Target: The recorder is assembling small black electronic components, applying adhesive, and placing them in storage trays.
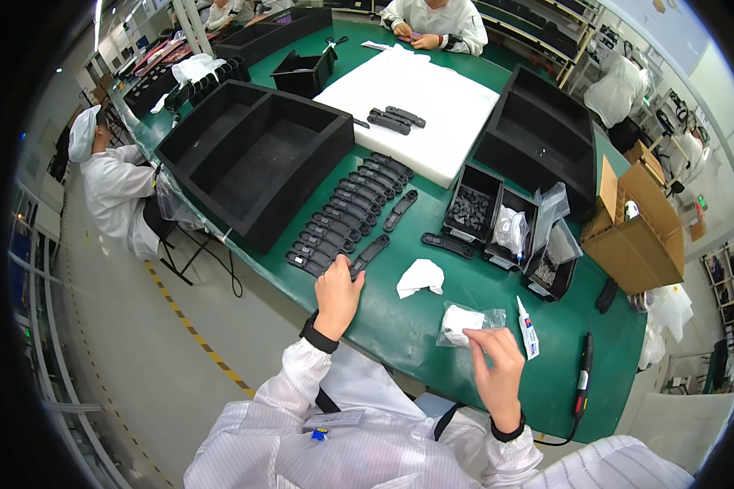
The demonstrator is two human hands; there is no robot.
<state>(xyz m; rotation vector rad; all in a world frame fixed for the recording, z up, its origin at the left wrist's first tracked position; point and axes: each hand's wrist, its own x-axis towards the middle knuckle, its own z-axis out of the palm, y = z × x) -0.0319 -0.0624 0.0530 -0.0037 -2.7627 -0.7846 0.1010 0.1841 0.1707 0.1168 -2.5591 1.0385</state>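
Observation:
My left hand [338,297] is closed around the near end of a slim black plastic part [372,252] with rounded ends, lying aslant beside a long row of similar black parts [334,220]. Thumb and forefinger sit on either side of that end. My right hand [499,367] is bent in a pinch, its fingertips on a folded white cloth [458,321] in a clear plastic bag [491,316]. A crumpled white cloth [421,278] lies between the hands. Two more loose black parts, one upper [400,211] and one by the bins [448,245], rest apart from the row.
Large black trays stand left [302,118] and right [575,134] of a white foam sheet [465,98]. Small black bins [467,236] hold little parts and bags. A glue tube [528,330], a corded pen-shaped tool [583,379] and a cardboard box [640,240] are at right. People sit nearby.

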